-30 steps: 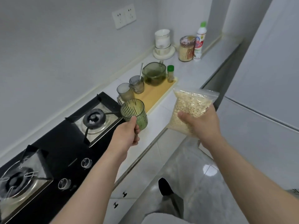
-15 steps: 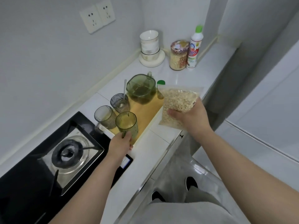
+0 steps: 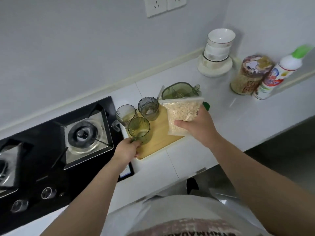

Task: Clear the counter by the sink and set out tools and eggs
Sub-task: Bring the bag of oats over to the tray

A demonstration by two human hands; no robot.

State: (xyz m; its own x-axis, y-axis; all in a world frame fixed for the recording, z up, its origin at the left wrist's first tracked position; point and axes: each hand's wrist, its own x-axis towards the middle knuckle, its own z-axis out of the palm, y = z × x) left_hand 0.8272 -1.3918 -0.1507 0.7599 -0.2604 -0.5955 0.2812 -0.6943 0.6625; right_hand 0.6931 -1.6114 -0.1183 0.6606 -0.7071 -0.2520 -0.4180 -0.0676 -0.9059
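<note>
On the wooden tray: the green glass (image 3: 139,130) now sits at the tray's (image 3: 158,147) near-left corner, just in front of two grey glasses (image 3: 125,114) and (image 3: 148,108); a second ago it was carried in the air above the stove's edge.
Left hand: the left hand (image 3: 127,149) is closed around the lower part of the green glass, fingers wrapped at its base (whether the base has fully touched the wood I cannot tell).
Right hand: the right hand (image 3: 197,126) grips the clear bag of grains (image 3: 182,113) by its lower half; the bag hangs over the tray's far side, in front of the green pitcher (image 3: 177,89), where earlier it was held out over the floor beside the counter.
What changed: both arms have come in over the counter, and the view has swung down onto the tray.
Meaning for the task: my reading is that the cleared items are being gathered here, the glass joining its set and the bag likely bound for the open counter (image 3: 238,116) near the printed jar (image 3: 250,75) and the spray bottle (image 3: 276,74).
Still to do: release the glass, put the bag down (no eggs or tools are in view yet).
Risk: the three glasses stand close together, so letting go carelessly could knock them.
</note>
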